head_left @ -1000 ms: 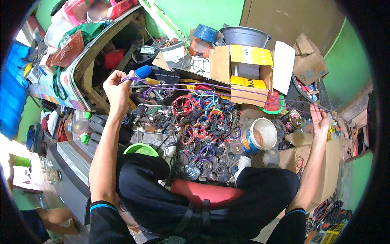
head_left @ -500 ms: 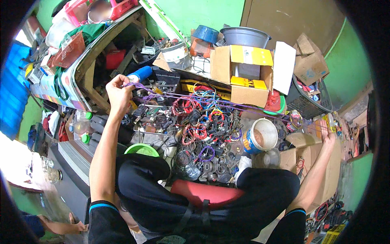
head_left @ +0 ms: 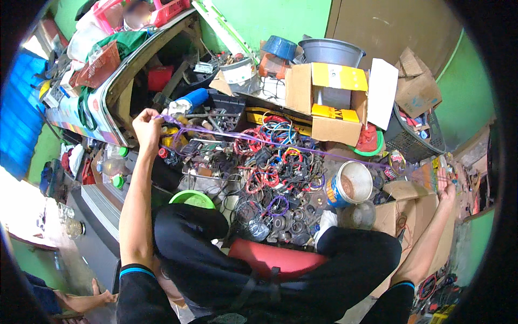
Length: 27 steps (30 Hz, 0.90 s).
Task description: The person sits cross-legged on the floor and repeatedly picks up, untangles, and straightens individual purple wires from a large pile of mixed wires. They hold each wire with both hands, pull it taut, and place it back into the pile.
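Note:
A long purple wire point(head_left: 280, 143) runs in several strands across the view, pulled nearly straight between my hands. My left hand point(head_left: 147, 129) pinches its left end, beside a blue cylinder point(head_left: 194, 99). Far to the right, my right hand point(head_left: 447, 186) is raised with fingers upward and the strands at its fingers; their exact hold is blurred. Below the wire lies a tangle of red, black and blue cables point(head_left: 275, 167). A small coil of purple wire point(head_left: 278, 205) rests among round dark metal parts point(head_left: 286, 224) near my legs.
A white bucket point(head_left: 353, 186) and an open cardboard box point(head_left: 410, 208) stand at the right. A green basin point(head_left: 192, 198) sits by my left knee. Behind are another open carton point(head_left: 334, 129) and a dark crate point(head_left: 418, 137). Another person's arm point(head_left: 81, 302) shows at lower left.
The purple strands have drawn closer together and look straighter. My left hand has shifted slightly left and down, my right hand outward to the right. The whole view has moved a little.

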Tool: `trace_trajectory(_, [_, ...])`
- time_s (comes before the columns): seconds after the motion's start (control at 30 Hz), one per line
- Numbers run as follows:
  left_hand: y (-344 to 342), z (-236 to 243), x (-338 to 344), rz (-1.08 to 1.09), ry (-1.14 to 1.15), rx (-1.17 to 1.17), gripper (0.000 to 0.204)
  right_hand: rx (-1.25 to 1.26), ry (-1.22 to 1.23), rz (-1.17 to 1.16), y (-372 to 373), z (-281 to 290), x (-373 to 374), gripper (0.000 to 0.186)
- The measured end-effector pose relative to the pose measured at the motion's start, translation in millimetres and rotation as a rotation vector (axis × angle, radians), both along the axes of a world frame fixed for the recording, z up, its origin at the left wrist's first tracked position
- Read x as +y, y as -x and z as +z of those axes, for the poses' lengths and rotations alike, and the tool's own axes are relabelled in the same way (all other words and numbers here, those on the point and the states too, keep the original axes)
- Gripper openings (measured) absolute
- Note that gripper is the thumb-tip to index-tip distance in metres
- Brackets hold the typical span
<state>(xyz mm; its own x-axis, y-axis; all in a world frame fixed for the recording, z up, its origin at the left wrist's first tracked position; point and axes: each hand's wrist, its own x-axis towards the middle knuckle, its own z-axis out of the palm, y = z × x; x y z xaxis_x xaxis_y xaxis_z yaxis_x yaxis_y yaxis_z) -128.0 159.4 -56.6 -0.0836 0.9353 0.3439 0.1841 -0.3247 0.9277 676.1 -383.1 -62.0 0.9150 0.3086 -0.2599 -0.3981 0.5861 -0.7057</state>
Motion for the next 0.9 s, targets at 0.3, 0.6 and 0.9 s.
trace_trajectory(0.3, [32, -1, -4, 0.063, 0.050, 0.051, 0.012, -0.913, 0.934, -0.184, 18, 2, 23, 0.026])
trace_trajectory(0.6, [-10, 12, -20, -0.072, 0.042, -0.199, 0.022, -1.380, 1.530, 0.142, 44, -37, 3, 0.024])
trace_trajectory(0.9, [-92, 41, -87, -0.344, 0.178, -0.217, 0.025, -1.306, 0.736, 0.907, 381, 69, 225, 0.033])
